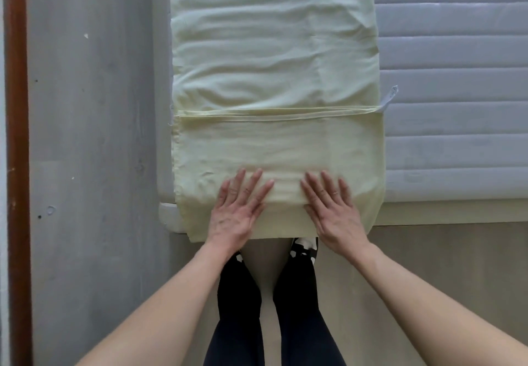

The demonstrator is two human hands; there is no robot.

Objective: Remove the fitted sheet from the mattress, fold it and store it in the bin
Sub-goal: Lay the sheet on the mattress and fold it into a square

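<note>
Your current step is folding. The fitted sheet (274, 59) is already off the mattress (454, 85) and lies on top of it as a long, narrow strip. The strip's long axis runs straight away from you, from the near mattress edge toward the top of the view. Its near end has been turned over onto the strip, forming a doubled band whose hemmed edge (277, 113) lies across the strip, at right angles to the long axis. The fold line of that band hangs slightly over the near edge of the mattress.

Both of your hands are spread flat, fingers straight, palms down. Your left hand (238, 211) and your right hand (331, 211) press side by side on the doubled band near its middle, neither pinching any cloth.

Judged from this layout, the next move calls for another lengthwise fold: grip the doubled band at its near corners and carry it farther up the strip, keeping the side edges aligned. Expect the wrinkled far section to need flattening first. No bin is visible, so storage comes later.
</note>
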